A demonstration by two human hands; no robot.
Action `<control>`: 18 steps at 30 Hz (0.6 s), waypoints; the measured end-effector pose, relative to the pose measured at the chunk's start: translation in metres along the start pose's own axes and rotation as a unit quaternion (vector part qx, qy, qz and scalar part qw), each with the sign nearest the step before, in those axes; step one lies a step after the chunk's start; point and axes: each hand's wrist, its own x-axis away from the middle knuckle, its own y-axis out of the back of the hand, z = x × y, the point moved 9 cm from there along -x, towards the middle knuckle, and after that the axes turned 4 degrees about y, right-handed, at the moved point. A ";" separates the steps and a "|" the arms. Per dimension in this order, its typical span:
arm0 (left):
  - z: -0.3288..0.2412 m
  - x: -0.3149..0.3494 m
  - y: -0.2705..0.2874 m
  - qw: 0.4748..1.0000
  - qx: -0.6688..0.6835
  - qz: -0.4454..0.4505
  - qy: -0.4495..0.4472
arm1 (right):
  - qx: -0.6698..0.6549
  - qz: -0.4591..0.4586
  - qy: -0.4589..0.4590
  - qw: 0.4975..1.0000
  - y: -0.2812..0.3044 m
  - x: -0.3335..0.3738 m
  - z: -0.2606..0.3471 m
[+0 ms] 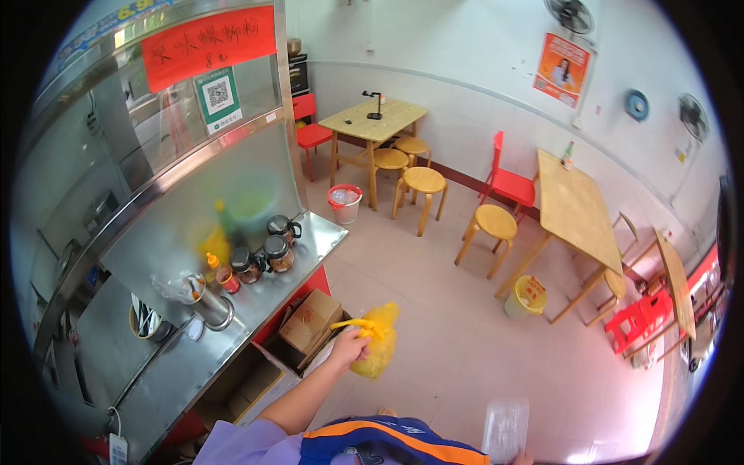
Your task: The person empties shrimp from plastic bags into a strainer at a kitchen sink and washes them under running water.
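My left hand [350,350] is closed round the gathered neck of a yellow plastic bag [376,345], held out over the floor beside the counter. The bag bulges, but what is inside cannot be made out. At the lower edge, only a bit of my right hand [523,459] shows, against the lower corner of a clear rectangular plastic container [505,428]. Motion blurs the container, and most of that hand's fingers are cut off by the picture's edge. Cardboard boxes [310,319] sit just left of the yellow bag.
A steel counter [174,364] fills the left, bearing lidded jars [279,253], a sauce bottle [213,262] and a metal utensil holder [211,306]. Wooden tables [577,205] and stools [424,180] stand ahead and right. Two bins, one red-rimmed [346,208] and one yellow [525,298], rest on the floor.
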 end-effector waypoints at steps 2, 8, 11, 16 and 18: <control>-0.034 -0.040 0.006 1.000 0.007 -0.030 -0.005 | -0.331 -0.043 -0.052 0.941 0.019 -0.086 0.204; -0.165 -0.203 -0.017 0.997 0.067 -0.017 -0.047 | -0.368 0.006 0.116 0.923 0.041 -0.273 0.611; -0.221 -0.288 -0.004 0.995 0.075 -0.026 -0.057 | -0.410 0.025 0.180 0.894 0.019 -0.339 0.740; -0.286 -0.421 0.038 0.991 0.107 -0.067 -0.047 | -0.409 0.065 0.168 0.895 -0.007 -0.407 0.859; -0.318 -0.465 0.059 0.985 0.134 -0.097 -0.050 | -0.369 0.053 0.155 0.915 -0.005 -0.447 0.897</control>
